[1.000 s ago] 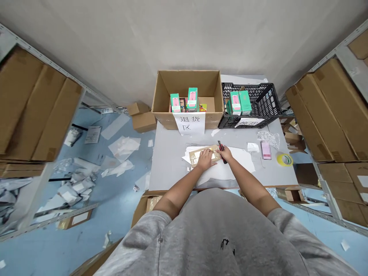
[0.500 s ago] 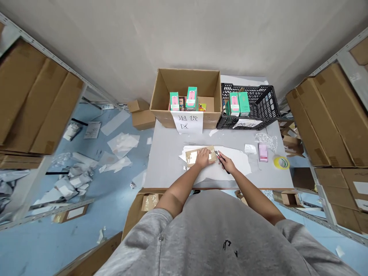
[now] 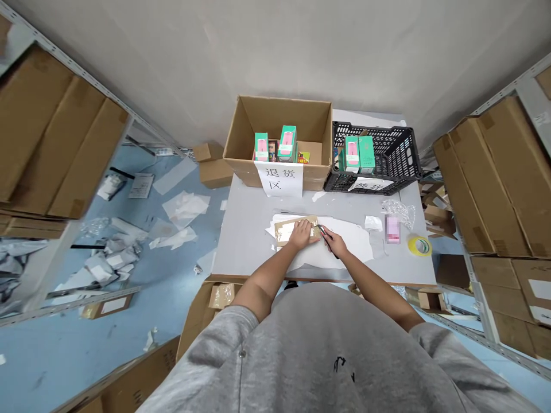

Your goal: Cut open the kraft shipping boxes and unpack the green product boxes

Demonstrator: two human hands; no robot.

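Note:
A small flat cardboard box (image 3: 281, 232) with a torn white label lies on white paper sheets (image 3: 350, 246) on the table. My left hand (image 3: 302, 234) grips this box from above, its fingers bent over the right part. In my right hand (image 3: 337, 245) is a utility knife (image 3: 323, 231) with a dark and red handle. The knife's tip is at the right end of the box; whether it has cut in cannot be made out.
At the back of the table (image 3: 241, 246) stand a large open cardboard box (image 3: 241, 166) and a black plastic crate (image 3: 398, 178), both holding green-and-pink boxes. A pink card (image 3: 392, 229), bubble wrap (image 3: 400, 212) and a yellow tape roll (image 3: 419, 246) lie right. Shelves flank both sides.
The knife tip has shifted slightly left along with my right hand, staying at the box's right end. My left hand keeps its grip on the box. The whole view has shifted slightly.

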